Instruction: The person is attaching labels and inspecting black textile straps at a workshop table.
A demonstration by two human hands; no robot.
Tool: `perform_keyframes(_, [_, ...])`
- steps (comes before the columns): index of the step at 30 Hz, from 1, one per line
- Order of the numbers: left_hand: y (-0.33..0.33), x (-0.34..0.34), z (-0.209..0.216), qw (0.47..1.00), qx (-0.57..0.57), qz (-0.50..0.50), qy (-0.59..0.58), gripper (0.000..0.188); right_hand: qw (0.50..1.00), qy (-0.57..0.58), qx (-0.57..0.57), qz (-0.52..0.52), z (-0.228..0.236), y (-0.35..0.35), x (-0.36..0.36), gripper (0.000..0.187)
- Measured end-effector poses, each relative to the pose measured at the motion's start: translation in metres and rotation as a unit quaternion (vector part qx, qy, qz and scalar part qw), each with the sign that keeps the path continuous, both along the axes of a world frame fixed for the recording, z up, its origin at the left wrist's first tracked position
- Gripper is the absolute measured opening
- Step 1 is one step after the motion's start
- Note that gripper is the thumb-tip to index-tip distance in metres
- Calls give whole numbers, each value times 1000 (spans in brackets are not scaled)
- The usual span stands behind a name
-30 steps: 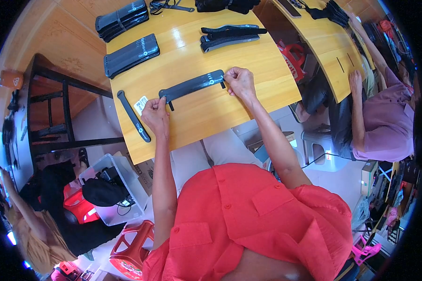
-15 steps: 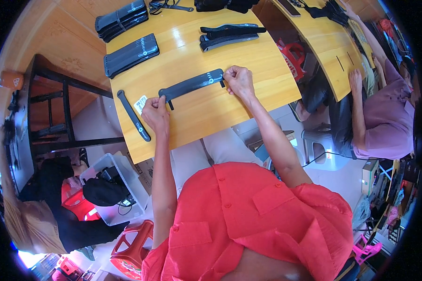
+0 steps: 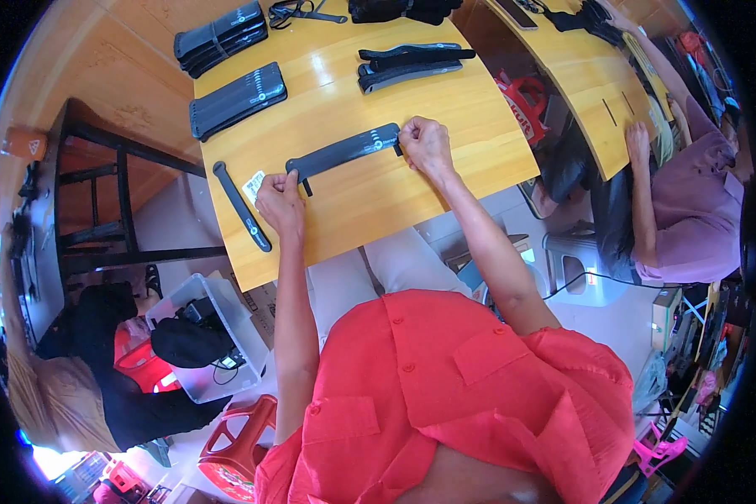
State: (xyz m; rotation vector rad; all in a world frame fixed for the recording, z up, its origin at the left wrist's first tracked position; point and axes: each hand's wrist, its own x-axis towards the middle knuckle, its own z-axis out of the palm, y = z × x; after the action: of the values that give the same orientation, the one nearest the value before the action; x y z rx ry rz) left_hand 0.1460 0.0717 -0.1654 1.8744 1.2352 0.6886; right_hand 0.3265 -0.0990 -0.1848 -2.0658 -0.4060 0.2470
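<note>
A wide black strap (image 3: 344, 149) with pale printing stretches between my hands, just over the yellow wooden table (image 3: 344, 223). My left hand (image 3: 280, 202) pinches its left end, and my right hand (image 3: 426, 143) pinches the right end. Short narrow black tabs hang down beside both ends. To the left of my left hand lies a narrow black strap (image 3: 242, 207) with a rounded end. A white label (image 3: 253, 185) lies partly hidden behind my left fingers.
Stacked black straps (image 3: 238, 101) lie at the table's left, a tied bundle (image 3: 220, 39) behind them. More folded straps (image 3: 412, 65) lie at the far right. At right, a person in a purple shirt (image 3: 693, 210) sits by another table (image 3: 592, 92). Lower left stands a clear bin (image 3: 256, 370).
Both hands keep their pinch on the strap and hold almost still. The view has shifted very slightly.
</note>
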Motion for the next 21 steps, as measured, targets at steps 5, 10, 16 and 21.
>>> perform_keyframes(5, [1,1,3,1000,-8,2,-3,20,1000,3,-1,3,7,0,-2,8])
perform_keyframes(10, [3,1,2,997,-71,16,-39,19,1000,-2,0,2,6,0,-2,8])
perform_keyframes(16, [8,1,4,990,-127,15,-56,18,1000,17,-6,0,7,1,-1,8])
perform_keyframes(21, [10,1,7,984,-162,3,-80,18,1000,23,2,-1,6,1,-1,8])
